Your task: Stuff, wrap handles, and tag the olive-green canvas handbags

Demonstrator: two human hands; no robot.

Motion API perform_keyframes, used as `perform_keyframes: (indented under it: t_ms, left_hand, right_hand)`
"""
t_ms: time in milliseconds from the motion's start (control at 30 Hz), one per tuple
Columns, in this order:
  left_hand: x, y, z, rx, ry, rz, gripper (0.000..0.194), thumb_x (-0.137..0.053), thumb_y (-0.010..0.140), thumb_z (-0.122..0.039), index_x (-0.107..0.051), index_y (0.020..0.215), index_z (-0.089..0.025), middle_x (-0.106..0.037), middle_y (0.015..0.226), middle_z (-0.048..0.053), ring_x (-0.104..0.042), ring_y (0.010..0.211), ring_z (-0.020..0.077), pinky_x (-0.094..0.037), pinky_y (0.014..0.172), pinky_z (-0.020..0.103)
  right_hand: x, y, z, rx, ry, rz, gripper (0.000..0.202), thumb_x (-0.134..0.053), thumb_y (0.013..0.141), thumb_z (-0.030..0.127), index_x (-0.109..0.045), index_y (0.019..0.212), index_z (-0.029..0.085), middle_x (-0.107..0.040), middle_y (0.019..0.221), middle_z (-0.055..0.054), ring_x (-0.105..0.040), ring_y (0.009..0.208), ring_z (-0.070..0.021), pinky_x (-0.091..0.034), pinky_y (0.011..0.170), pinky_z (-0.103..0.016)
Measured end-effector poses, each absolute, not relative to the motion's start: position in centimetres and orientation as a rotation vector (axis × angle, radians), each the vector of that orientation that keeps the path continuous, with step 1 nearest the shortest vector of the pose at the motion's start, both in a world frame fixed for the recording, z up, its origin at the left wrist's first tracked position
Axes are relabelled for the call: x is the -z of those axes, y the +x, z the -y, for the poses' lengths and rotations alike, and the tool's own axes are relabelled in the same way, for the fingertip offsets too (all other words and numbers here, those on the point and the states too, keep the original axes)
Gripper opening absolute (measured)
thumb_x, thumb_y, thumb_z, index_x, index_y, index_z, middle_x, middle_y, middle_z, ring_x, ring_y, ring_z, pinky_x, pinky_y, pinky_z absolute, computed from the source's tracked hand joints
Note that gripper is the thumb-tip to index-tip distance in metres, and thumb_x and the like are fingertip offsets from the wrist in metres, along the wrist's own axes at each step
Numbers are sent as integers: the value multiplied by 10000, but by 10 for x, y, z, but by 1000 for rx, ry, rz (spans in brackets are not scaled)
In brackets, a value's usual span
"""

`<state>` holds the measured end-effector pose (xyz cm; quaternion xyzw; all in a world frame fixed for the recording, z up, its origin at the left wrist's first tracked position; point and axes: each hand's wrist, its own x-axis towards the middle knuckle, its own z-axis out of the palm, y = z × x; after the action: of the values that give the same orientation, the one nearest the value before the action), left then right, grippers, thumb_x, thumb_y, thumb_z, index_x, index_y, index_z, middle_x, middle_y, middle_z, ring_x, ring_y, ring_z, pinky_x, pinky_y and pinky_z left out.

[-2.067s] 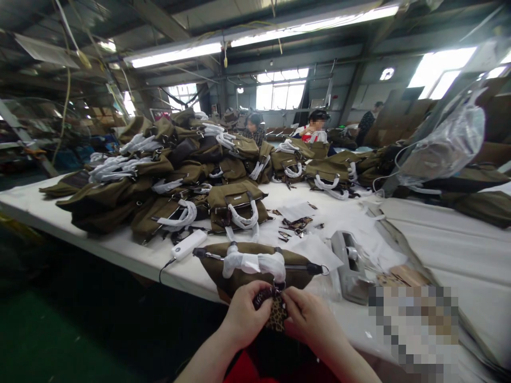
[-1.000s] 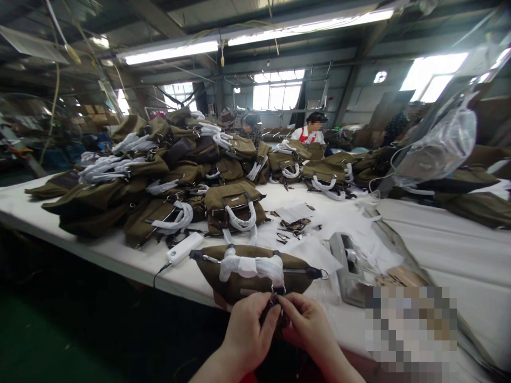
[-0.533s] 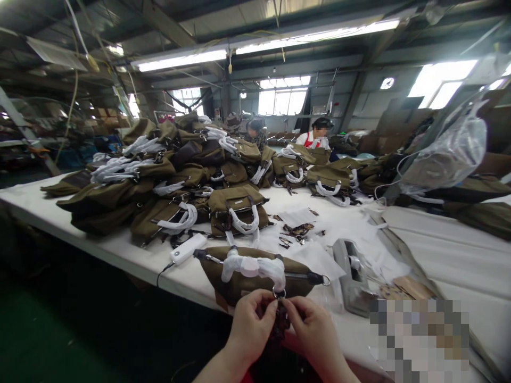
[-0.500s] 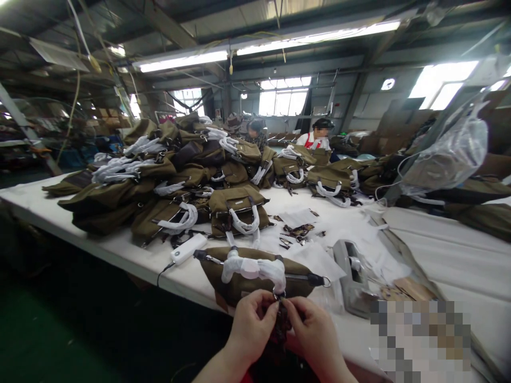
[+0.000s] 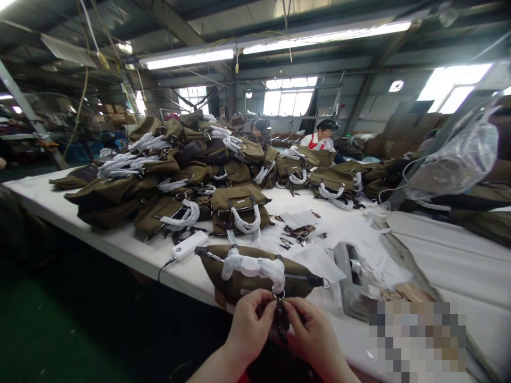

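Observation:
An olive handbag (image 5: pixel 255 284) lies in front of me at the table's near edge, its handle (image 5: pixel 251 266) wrapped in white film. At the handle's right end hangs a metal ring (image 5: pixel 278 294). Just below that ring, my left hand (image 5: pixel 252 319) and my right hand (image 5: pixel 309 324) meet, thumbs and fingers pinched from either side. Between them dangles a dark patterned strap-like piece (image 5: pixel 281 319), its upper end at the ring. The fingers partly cover it, so its exact kind and fastening do not show.
Olive handbags (image 5: pixel 120 197) are heaped at the left and back of the white table (image 5: pixel 51 199). A white box with a cable (image 5: pixel 189 246), small dark patterned pieces (image 5: pixel 299 231) and a grey tape dispenser (image 5: pixel 351 279) lie nearby. Two people (image 5: pixel 319 137) are behind the heap.
The view has shifted slightly. Both hands keep their pinch below the ring, with the ring and the top of the dark piece showing a little more clearly.

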<state>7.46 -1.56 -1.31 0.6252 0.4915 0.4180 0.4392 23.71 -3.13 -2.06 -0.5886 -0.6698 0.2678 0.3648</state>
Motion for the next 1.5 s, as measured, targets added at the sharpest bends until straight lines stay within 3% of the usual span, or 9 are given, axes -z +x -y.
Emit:
perform_keyframes:
  t_ms: [133, 400, 500, 667, 933, 1100, 1300, 1367, 1500]
  left_hand:
    - [11, 74, 16, -1014, 1526, -1204, 184, -555, 874, -270, -705, 915, -172, -751, 824, 43, -671, 710, 167, -490, 647, 227]
    - [10, 72, 16, -998, 1676, -1257, 167, -554, 891, -271, -677, 810, -193, -714, 743, 18, -638, 677, 155, -440, 629, 225]
    - [12, 70, 19, -1039, 1825, -1291, 189, -505, 928, -259, -659, 831, -207, -708, 777, 27, -646, 721, 164, -441, 670, 234]
    - [21, 70, 20, -1115, 2144, -1318, 229, -400, 967, -186, -615, 895, -221, -682, 829, 37, -645, 764, 169, -450, 706, 251]
    - [24, 69, 18, -1288, 2227, -1378, 207, -404, 953, -143, -576, 868, -222, -654, 766, 12, -644, 701, 164, -464, 664, 259]
    - [14, 50, 9, -1427, 1877, -1399, 166, -442, 962, -249, -573, 868, -210, -661, 789, 29, -674, 698, 162, -496, 684, 260]
    - [-8, 58, 10, -1203, 992, -1004, 331, -556, 891, -524, -545, 898, -193, -649, 603, -15, -593, 471, 115, -471, 488, 202]
    - [-12, 65, 10, -1182, 824, -920, 380, -635, 826, -549, -523, 829, -186, -683, 677, 5, -635, 537, 121, -501, 525, 207]
    - [-3, 69, 4, -1244, 978, -1045, 384, -684, 787, -530, -569, 781, -163, -630, 584, -21, -606, 511, 104, -491, 549, 202]
  right_hand:
    - [24, 241, 33, -566, -1572, 1834, 321, -404, 965, 385, -662, 903, 204, -711, 858, -63, -670, 802, -221, -459, 728, -325]
    - [20, 239, 31, -491, -1596, 1958, 360, -367, 974, 361, -665, 845, 207, -725, 866, -75, -677, 818, -239, -446, 720, -330]
    - [16, 236, 31, -623, -1577, 1832, 386, -395, 956, 425, -696, 858, 205, -734, 836, -74, -676, 788, -234, -453, 709, -313]
    - [9, 228, 26, -926, -1531, 1531, 550, -413, 893, 628, -671, 698, 184, -620, 566, -36, -602, 589, -198, -426, 584, -275]
    - [27, 222, 16, -1133, -1424, 1197, 486, -588, 756, 650, -606, 675, 171, -517, 548, 12, -435, 507, -128, -343, 508, -252]
    - [30, 225, 13, -1191, -1432, 1146, 517, -579, 727, 701, -577, 681, 186, -395, 489, 62, -313, 448, -97, -236, 459, -244]
    - [29, 223, 11, -1173, -1377, 1135, 499, -612, 727, 676, -555, 653, 186, -458, 538, 37, -371, 502, -108, -308, 503, -243]
    - [32, 224, 11, -1180, -1371, 1132, 495, -615, 733, 668, -573, 667, 179, -460, 540, 36, -368, 506, -107, -302, 506, -243]
    - [37, 225, 12, -1245, -1346, 1084, 517, -626, 712, 689, -581, 685, 175, -445, 538, 39, -339, 497, -100, -251, 483, -242]
